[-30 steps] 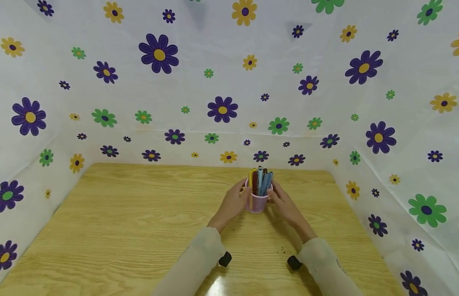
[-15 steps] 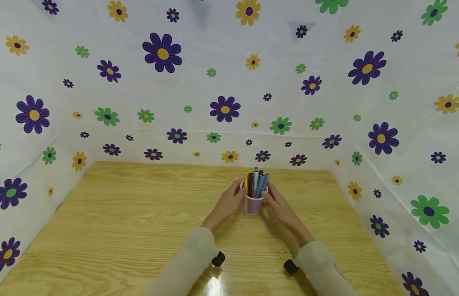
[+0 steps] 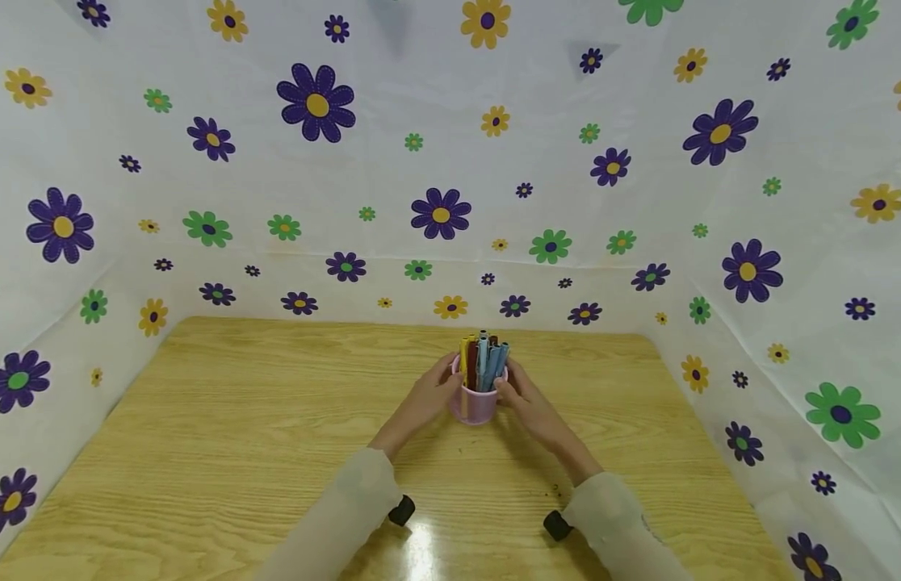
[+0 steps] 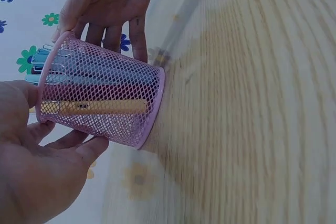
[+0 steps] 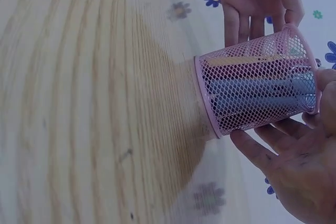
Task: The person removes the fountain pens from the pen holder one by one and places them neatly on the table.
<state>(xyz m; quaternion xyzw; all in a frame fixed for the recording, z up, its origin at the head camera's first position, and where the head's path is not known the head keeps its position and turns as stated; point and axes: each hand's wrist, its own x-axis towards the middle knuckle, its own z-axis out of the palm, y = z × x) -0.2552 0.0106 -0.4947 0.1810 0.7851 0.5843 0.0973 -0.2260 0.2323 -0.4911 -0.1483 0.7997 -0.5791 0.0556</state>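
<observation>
A pink mesh pen cup stands upright toward the back of the table, packed with several pens in yellow, dark red and blue. My left hand grips its left side, thumb at the rim and fingers around the mesh. From the right, my right hand holds the opposite side in the same way. Both wrist views show the cup between the two hands, its base at or just above the wood; which of these I cannot tell.
The wooden table extends left, right and forward of the cup. A white flowered cloth rises behind it and on both sides. Small dark specks lie near the right wrist, which wears a black device.
Both hands and the pen cup have shifted left and slightly nearer to me across the table. The grip on the cup looks the same.
</observation>
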